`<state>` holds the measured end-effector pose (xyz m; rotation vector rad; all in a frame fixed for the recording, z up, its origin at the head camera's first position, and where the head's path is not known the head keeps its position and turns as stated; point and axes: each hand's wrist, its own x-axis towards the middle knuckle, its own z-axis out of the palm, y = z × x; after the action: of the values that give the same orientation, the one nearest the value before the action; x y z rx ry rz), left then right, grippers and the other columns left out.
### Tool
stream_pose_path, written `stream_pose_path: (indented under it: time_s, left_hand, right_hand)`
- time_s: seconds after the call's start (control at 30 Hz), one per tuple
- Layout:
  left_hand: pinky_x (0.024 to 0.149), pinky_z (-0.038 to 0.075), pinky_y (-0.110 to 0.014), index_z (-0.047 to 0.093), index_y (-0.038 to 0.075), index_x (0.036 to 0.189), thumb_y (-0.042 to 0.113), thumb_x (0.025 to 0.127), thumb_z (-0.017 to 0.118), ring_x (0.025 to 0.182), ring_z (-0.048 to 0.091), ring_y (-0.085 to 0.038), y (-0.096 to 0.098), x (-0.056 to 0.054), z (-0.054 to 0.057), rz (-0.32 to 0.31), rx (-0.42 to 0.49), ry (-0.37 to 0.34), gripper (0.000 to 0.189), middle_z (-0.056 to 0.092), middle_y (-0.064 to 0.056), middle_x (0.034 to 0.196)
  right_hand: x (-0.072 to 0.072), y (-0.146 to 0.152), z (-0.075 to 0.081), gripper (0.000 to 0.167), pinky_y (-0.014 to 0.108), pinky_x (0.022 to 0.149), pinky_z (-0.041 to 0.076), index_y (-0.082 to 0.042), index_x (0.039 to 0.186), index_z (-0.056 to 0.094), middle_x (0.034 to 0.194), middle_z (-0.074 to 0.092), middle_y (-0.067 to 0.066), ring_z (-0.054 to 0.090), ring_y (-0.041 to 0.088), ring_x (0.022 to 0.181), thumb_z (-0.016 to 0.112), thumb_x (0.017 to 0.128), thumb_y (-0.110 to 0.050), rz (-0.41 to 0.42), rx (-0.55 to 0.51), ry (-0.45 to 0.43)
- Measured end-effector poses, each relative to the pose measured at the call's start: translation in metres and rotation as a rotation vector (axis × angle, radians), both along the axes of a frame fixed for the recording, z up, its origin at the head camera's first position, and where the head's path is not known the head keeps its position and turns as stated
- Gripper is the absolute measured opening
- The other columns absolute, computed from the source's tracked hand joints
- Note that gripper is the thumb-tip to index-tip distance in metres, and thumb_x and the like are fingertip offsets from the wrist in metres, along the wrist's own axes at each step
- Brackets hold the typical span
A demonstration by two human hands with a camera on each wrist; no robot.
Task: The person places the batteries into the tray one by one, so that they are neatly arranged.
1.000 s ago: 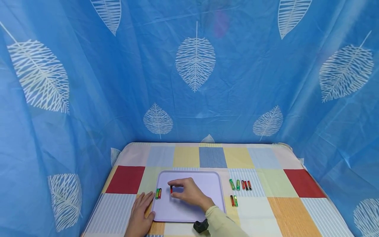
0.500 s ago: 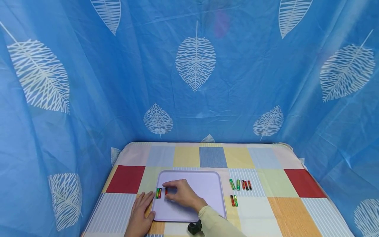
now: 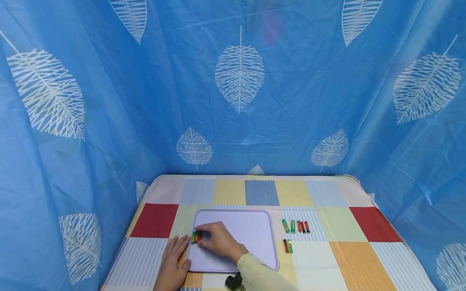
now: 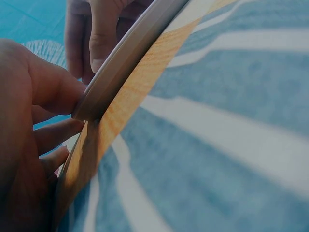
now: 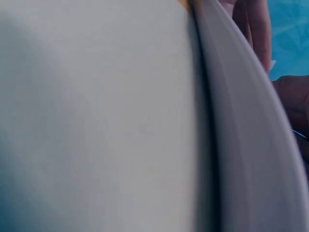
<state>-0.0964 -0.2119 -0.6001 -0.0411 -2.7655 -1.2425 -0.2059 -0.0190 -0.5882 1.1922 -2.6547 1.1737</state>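
My right hand (image 3: 218,241) is over the left part of a lilac tray (image 3: 249,226) in the head view. Between thumb and forefinger it pinches a red-and-black battery (image 3: 200,236), partly hidden by the fingertips. Right beside it, along the tray's left side, lie a green battery (image 3: 193,237) and a red one (image 3: 196,237), parallel to each other. My left hand (image 3: 172,262) rests at the tray's near left corner with fingers extended; the left wrist view has its thumb (image 4: 58,87) against the tray rim (image 4: 125,58). The right wrist view mostly shows the tray's outer wall (image 5: 246,121).
Right of the tray, on the patchwork tablecloth (image 3: 349,258), lie two green batteries (image 3: 293,227) and several red-and-black ones (image 3: 303,227) in a row. Nearer sit another red battery (image 3: 285,246) and a green one (image 3: 290,247). A blue leaf-print curtain (image 3: 284,133) encloses the table.
My right hand has moved left across the tray with the pinched battery, bringing it beside the two lying there. The left hand has stayed in place.
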Motion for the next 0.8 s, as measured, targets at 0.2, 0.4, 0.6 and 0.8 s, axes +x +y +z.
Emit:
stream_pose_path:
  time_s: [0.2, 0.4, 0.6, 0.8]
  left_hand:
    - [0.128, 0.017, -0.076, 0.064, 0.001, 0.150, -0.003, 0.083, 0.074, 0.158, 0.031, -0.053, 0.001, 0.000, 0.000, 0.008, 0.005, 0.009, 0.068, 0.059, -0.022, 0.159]
    - [0.129, 0.018, -0.075, 0.064, 0.002, 0.150, -0.004, 0.082, 0.074, 0.158, 0.033, -0.053, 0.001, 0.000, 0.001, 0.011, -0.003, 0.013, 0.069, 0.060, -0.021, 0.159]
    - [0.129, 0.018, -0.074, 0.064, 0.003, 0.151, -0.002, 0.083, 0.075, 0.158, 0.033, -0.051, 0.002, 0.000, 0.003, 0.019, -0.009, -0.013, 0.069, 0.060, -0.020, 0.159]
    - [0.131, 0.015, -0.073, 0.063, 0.003, 0.152, -0.002, 0.085, 0.074, 0.160, 0.030, -0.051, 0.001, 0.000, 0.004, 0.017, 0.000, -0.045, 0.068, 0.057, -0.021, 0.161]
  right_hand:
    - [0.002, -0.005, 0.001, 0.043, 0.021, 0.106, 0.059, -0.012, 0.131, 0.080, 0.126, 0.082, -0.002, 0.072, 0.005, 0.122, 0.088, 0.089, -0.011, -0.020, 0.044, 0.005]
    - [0.005, -0.005, 0.003, 0.045, 0.024, 0.108, 0.060, -0.013, 0.134, 0.079, 0.131, 0.080, -0.002, 0.072, 0.008, 0.125, 0.088, 0.091, -0.015, -0.044, 0.061, -0.019]
    - [0.006, -0.001, 0.003, 0.047, 0.025, 0.109, 0.059, -0.012, 0.136, 0.078, 0.132, 0.080, 0.000, 0.072, 0.009, 0.126, 0.089, 0.091, -0.017, -0.038, 0.047, -0.017]
    - [0.004, 0.009, 0.006, 0.046, 0.025, 0.110, 0.059, -0.010, 0.135, 0.078, 0.131, 0.080, 0.000, 0.073, 0.010, 0.126, 0.088, 0.090, -0.016, -0.011, 0.027, 0.008]
